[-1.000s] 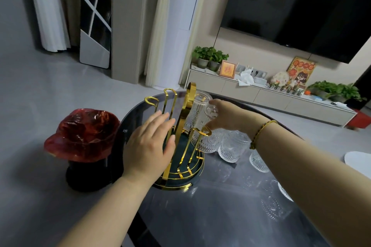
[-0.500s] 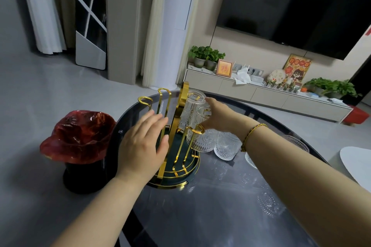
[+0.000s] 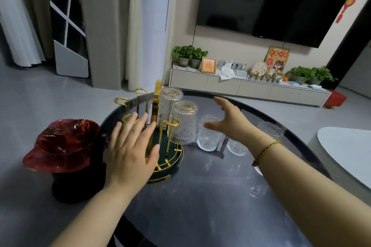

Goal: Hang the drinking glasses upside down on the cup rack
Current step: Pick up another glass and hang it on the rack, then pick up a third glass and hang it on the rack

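Note:
A gold wire cup rack [image 3: 158,126] with a dark green round base stands at the left of the dark glass table [image 3: 200,196]. Two patterned clear glasses hang upside down on its right prongs: a far glass [image 3: 169,102] and a near glass [image 3: 183,124]. My left hand [image 3: 130,150] lies flat against the rack's left side, fingers spread. My right hand [image 3: 226,120] hovers open just right of the hung glasses, holding nothing. Under it stand upright glasses: one [image 3: 208,138] beside the rack, another [image 3: 236,146] partly hidden by my wrist, a third [image 3: 270,130] farther right.
A red crinkled hat [image 3: 62,144] on a black stand sits left of the table, beside the rack. A white round surface [image 3: 345,152] lies to the right. A low TV cabinet [image 3: 247,88] with plants stands behind.
My right hand has let go of the near glass, which now hangs on its prong, and has moved right and opened. The left hand stays on the rack.

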Demonstrator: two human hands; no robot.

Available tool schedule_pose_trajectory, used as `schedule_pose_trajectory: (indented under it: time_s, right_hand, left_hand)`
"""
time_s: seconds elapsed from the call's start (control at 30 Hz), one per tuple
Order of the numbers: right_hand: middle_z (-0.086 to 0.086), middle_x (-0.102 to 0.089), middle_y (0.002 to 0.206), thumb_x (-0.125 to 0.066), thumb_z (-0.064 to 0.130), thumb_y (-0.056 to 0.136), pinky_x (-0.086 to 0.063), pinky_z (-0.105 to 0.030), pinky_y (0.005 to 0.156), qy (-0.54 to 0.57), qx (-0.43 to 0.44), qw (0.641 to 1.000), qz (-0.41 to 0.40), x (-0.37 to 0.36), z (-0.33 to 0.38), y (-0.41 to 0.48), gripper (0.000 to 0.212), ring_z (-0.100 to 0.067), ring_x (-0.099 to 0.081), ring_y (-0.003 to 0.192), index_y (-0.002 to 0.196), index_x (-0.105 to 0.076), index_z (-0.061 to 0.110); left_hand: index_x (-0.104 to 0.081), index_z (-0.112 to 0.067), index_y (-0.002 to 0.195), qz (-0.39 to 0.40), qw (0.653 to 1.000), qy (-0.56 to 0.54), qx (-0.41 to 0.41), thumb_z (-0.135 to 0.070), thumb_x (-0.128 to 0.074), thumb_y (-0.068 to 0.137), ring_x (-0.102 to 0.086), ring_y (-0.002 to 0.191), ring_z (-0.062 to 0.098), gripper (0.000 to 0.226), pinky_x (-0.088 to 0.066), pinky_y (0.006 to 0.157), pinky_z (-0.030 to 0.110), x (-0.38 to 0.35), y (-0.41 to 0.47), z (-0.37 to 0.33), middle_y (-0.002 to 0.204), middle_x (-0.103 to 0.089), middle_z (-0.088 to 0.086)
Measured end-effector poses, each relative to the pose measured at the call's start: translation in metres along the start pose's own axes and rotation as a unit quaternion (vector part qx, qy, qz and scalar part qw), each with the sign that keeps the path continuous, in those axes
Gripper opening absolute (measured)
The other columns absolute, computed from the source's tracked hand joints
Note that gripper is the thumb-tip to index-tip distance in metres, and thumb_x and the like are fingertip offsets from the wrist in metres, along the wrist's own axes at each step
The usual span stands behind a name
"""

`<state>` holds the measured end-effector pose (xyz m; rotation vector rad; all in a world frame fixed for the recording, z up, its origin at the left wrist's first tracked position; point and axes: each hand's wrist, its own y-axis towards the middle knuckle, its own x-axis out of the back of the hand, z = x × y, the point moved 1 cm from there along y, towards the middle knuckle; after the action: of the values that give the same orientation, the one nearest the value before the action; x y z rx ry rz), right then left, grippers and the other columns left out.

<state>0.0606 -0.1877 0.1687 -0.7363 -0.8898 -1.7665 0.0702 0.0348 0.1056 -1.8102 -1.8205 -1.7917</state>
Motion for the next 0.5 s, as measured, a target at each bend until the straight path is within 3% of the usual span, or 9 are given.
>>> schedule_pose_trajectory:
  time_s: [0.17,0.23,0.3,0.33,0.4,0.43,0.5]
  right_hand:
    - [-0.008,-0.041,0.134,-0.068,0.018,0.071,-0.026,-0.029,0.102,0.04,-0.02,0.991,-0.125,0.013,-0.047,-0.053,0.064,-0.022,-0.032,0.125,0.127,-0.036,0.014]
    - [-0.007,-0.047,0.125,-0.068,0.015,0.07,-0.025,-0.02,0.095,0.046,-0.031,0.977,-0.207,0.016,-0.069,-0.074,0.056,-0.021,-0.037,0.118,0.121,-0.043,0.012]
    - [-0.002,-0.046,0.115,-0.069,0.015,0.069,-0.024,-0.016,0.09,0.056,-0.061,0.955,-0.286,0.016,-0.092,-0.094,0.052,-0.017,-0.038,0.111,0.115,-0.045,0.011]
    - [0.0,-0.044,0.111,-0.07,0.016,0.068,-0.025,-0.017,0.088,0.067,-0.08,0.942,-0.32,0.012,-0.099,-0.102,0.052,-0.017,-0.038,0.108,0.114,-0.045,0.011]
    - [-0.001,-0.041,0.11,-0.072,0.017,0.066,-0.028,-0.022,0.089,0.085,-0.128,0.921,-0.358,0.006,-0.121,-0.118,0.055,-0.02,-0.039,0.108,0.113,-0.043,0.009]
    - [-0.005,-0.042,0.113,-0.073,0.018,0.065,-0.029,-0.024,0.09,0.093,-0.152,0.917,-0.358,0.002,-0.129,-0.121,0.06,-0.023,-0.038,0.111,0.115,-0.041,0.008]
    - [-0.013,-0.039,0.128,-0.075,0.022,0.063,-0.028,-0.031,0.099,0.109,-0.214,0.916,-0.32,-0.004,-0.147,-0.122,0.077,-0.027,-0.032,0.121,0.126,-0.032,0.007]
  left_hand:
    - [-0.06,-0.003,0.109,0.078,0.993,-0.06,-0.068,-0.029,-0.036,0.083,-0.033,0.119,0.02,0.044,-0.007,0.108,0.026,-0.027,-0.027,-0.037,0.118,-0.061,0.017]
    - [-0.061,-0.004,0.109,0.127,0.987,-0.07,-0.074,-0.037,-0.025,0.09,-0.034,0.118,0.02,0.052,-0.007,0.106,0.025,-0.043,-0.037,-0.047,0.117,-0.061,0.015]
    - [-0.06,-0.005,0.111,0.164,0.983,-0.06,-0.062,-0.039,-0.028,0.087,-0.039,0.122,0.025,0.052,-0.008,0.105,0.024,-0.061,-0.045,-0.054,0.12,-0.06,0.015]
    - [-0.057,-0.006,0.116,0.18,0.981,-0.049,-0.049,-0.038,-0.032,0.084,-0.041,0.125,0.025,0.051,-0.008,0.106,0.024,-0.068,-0.05,-0.053,0.126,-0.056,0.015]
    - [-0.037,-0.016,0.133,0.21,0.977,-0.03,-0.027,-0.039,-0.038,0.09,-0.02,0.137,0.019,0.048,-0.007,0.11,0.027,-0.088,-0.058,-0.055,0.147,-0.028,0.006]
    - [-0.025,-0.022,0.137,0.239,0.971,-0.02,-0.012,-0.04,-0.038,0.092,-0.008,0.139,0.015,0.05,-0.006,0.112,0.029,-0.093,-0.061,-0.052,0.152,-0.014,-0.001]
    - [-0.017,-0.027,0.138,0.278,0.961,0.008,0.01,-0.043,-0.038,0.092,-0.003,0.139,0.012,0.053,-0.008,0.112,0.03,-0.1,-0.063,-0.05,0.152,-0.008,-0.006]
